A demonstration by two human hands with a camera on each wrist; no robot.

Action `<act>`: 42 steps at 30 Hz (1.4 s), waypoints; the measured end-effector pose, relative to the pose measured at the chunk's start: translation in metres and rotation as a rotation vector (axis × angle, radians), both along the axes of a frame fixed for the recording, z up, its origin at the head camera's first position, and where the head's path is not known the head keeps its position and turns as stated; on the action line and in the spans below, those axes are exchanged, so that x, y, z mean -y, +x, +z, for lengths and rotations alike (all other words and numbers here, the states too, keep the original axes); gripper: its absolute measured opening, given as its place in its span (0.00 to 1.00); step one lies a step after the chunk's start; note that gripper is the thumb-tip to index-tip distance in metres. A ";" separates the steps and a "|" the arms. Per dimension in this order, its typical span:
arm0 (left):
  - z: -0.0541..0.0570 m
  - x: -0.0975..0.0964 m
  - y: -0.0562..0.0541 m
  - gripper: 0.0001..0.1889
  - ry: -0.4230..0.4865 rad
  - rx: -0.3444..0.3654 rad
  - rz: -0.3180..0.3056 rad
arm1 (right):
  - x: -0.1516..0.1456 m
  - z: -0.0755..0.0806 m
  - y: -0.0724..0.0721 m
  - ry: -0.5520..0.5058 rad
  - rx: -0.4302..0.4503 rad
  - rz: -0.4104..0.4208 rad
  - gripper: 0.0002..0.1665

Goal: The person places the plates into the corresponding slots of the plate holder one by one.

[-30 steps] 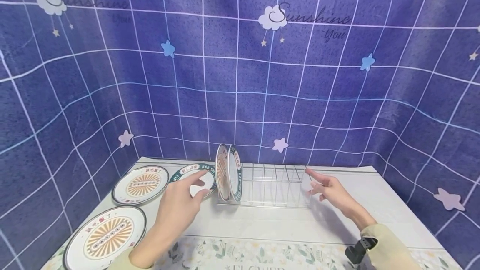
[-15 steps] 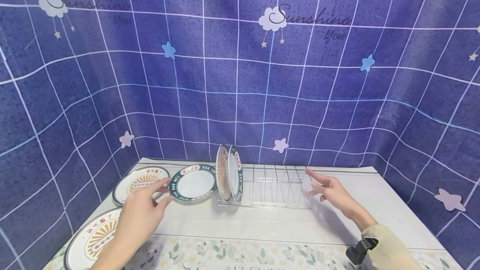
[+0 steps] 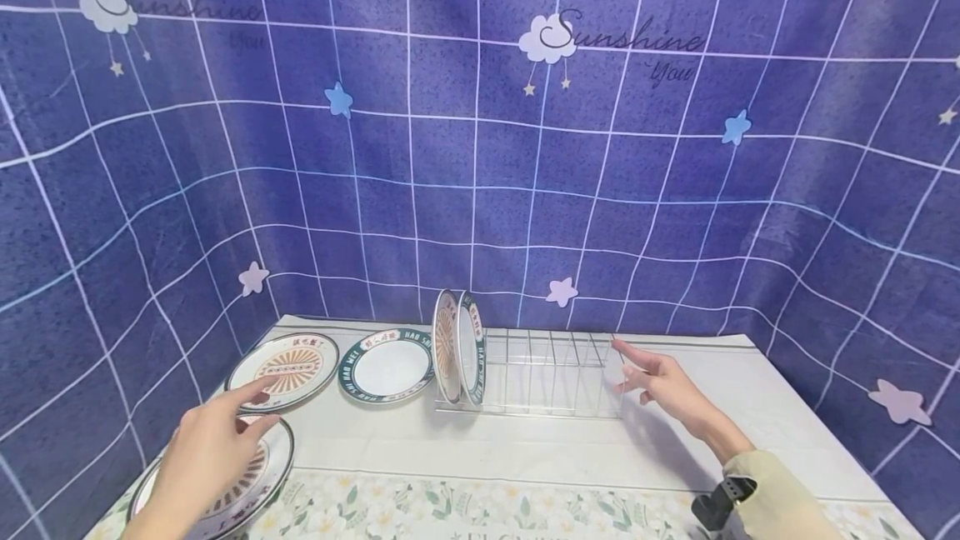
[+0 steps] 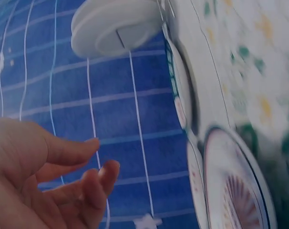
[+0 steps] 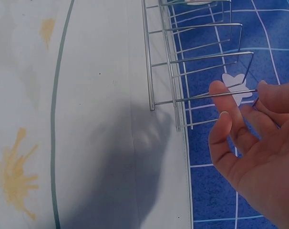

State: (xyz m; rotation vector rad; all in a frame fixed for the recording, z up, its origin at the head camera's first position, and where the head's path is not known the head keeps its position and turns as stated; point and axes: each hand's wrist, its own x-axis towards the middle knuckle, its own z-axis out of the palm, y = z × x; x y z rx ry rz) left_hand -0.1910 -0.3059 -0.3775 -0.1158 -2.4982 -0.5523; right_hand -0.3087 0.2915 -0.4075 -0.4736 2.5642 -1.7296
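My left hand (image 3: 202,452) hovers over the near white plate (image 3: 276,452) with the orange sunburst, holding nothing. Its fingers are relaxed and apart from the thumb; the left wrist view shows a gap between the hand and that plate (image 4: 237,186). Behind lies a similar sunburst plate (image 3: 300,357), beside a green-rimmed plate (image 3: 390,367). Two plates stand upright at the left end of the wire dish rack (image 3: 525,414): a sunburst one (image 3: 446,344) and a green-rimmed one (image 3: 471,348). My right hand (image 3: 663,386) pinches the end wire of the rack (image 5: 201,58).
A white tabletop (image 3: 420,444) carries everything, with a floral strip (image 3: 450,502) along its front. Blue gridded cloth (image 3: 495,215) encloses the back and both sides. A black band (image 3: 722,502) is on the right wrist.
My left hand has moved left and toward me, away from the green-rimmed plate to above the near sunburst plate. My right hand stays at the rack's end; the plates have not moved.
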 end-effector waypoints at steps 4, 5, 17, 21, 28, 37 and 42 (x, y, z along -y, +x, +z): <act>-0.008 0.028 0.000 0.28 -0.028 0.015 -0.019 | 0.000 -0.001 -0.001 0.002 0.002 0.001 0.33; -0.010 0.035 0.000 0.28 -0.033 0.018 -0.030 | 0.000 -0.001 -0.001 0.004 0.003 0.001 0.33; -0.030 0.103 -0.007 0.29 -0.100 0.045 -0.113 | -0.001 -0.003 0.000 -0.002 0.015 0.000 0.34; -0.030 0.114 -0.009 0.29 -0.111 0.096 -0.103 | -0.001 -0.003 0.000 -0.001 0.009 0.001 0.34; -0.032 0.125 -0.012 0.29 -0.113 0.244 -0.090 | 0.000 -0.002 0.001 -0.002 0.014 -0.006 0.34; -0.039 0.135 -0.015 0.31 -0.111 0.370 -0.041 | 0.002 -0.001 0.001 0.007 0.009 -0.001 0.34; -0.040 0.135 -0.016 0.31 -0.077 0.407 -0.045 | 0.002 0.000 0.002 0.000 0.010 -0.002 0.34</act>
